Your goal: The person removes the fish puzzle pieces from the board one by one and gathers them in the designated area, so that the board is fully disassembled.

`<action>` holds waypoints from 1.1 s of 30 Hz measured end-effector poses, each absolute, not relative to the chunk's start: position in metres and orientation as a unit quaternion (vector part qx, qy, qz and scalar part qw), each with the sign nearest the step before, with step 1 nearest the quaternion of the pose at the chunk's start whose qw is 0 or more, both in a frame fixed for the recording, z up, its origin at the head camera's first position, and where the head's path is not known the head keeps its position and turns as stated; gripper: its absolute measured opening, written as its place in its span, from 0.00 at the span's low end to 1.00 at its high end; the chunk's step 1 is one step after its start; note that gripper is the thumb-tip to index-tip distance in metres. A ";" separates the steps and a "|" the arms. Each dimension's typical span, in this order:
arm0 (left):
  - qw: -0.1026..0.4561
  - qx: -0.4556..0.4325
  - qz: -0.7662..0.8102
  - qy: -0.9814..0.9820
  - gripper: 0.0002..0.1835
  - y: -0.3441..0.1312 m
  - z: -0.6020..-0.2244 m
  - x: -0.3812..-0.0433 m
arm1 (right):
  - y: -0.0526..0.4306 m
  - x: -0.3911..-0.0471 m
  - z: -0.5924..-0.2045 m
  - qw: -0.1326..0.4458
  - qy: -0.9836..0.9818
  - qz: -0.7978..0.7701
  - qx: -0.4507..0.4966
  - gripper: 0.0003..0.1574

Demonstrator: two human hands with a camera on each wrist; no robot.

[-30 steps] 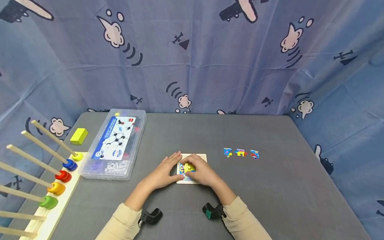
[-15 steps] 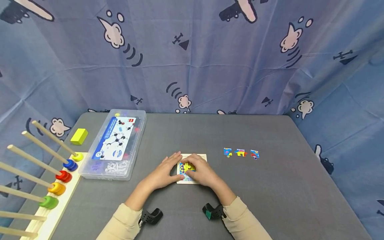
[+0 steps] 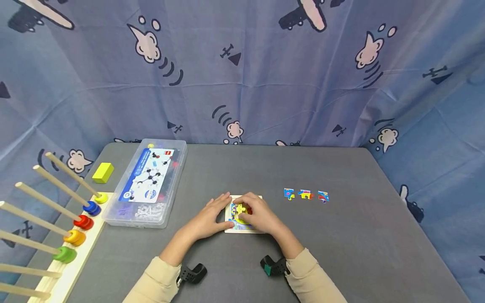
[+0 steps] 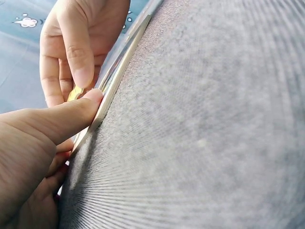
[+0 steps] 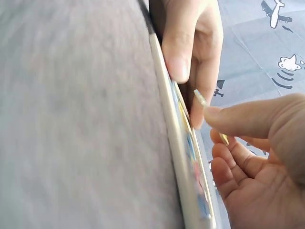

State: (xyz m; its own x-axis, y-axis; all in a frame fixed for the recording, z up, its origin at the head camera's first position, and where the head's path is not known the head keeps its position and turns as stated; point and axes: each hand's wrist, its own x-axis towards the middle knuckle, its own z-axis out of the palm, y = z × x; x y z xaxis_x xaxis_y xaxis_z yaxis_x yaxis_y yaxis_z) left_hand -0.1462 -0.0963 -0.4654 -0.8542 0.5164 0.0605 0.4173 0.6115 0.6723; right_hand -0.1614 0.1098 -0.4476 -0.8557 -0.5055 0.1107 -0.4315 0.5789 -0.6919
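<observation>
A small square jigsaw board [image 3: 242, 231] with a pale wooden rim and a colourful picture lies flat in front of the person. The left hand [image 3: 208, 216] rests along its left side, thumb on the front left part and fingers reaching to the far left corner. Over the board's right half, the right hand [image 3: 261, 214] pinches a yellow puzzle piece [image 3: 241, 209] between thumb and fingers. In the right wrist view this piece [image 5: 199, 97] is tilted and held just above the board's surface. The right hand covers part of the picture.
Three loose puzzle pieces [image 3: 305, 194] lie in a row to the right of the board. At the left are a clear plastic case [image 3: 172, 193] with small parts, a yellow block [image 3: 102, 173] and a wooden peg rack [image 3: 83, 248] with coloured rings. A patterned curtain hangs behind.
The right hand has moved slightly right with the yellow piece, showing a little more of the board, including a red patch. The left hand keeps its place. The head view has shifted slightly.
</observation>
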 end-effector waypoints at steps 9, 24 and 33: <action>0.080 0.252 0.359 0.895 0.40 -0.096 -0.466 -0.146 | 0.137 -0.161 -0.436 0.057 0.891 -0.374 -0.252 0.21; 0.072 0.255 0.355 0.896 0.40 -0.095 -0.467 -0.146 | 0.208 -0.161 -0.439 0.036 0.894 -0.388 -0.221 0.20; 0.076 0.251 0.354 0.898 0.40 -0.094 -0.468 -0.146 | 0.241 -0.160 -0.448 0.019 0.888 -0.403 -0.221 0.20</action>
State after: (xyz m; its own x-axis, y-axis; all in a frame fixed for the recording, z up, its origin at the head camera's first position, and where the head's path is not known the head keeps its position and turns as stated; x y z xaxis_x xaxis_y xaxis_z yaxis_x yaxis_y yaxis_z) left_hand -0.1463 -0.0944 -0.4675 -0.8629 0.5036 0.0414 0.3965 0.6241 0.6732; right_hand -0.1603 0.2407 -0.4482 -0.9014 -0.4082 0.1442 -0.3774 0.5780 -0.7235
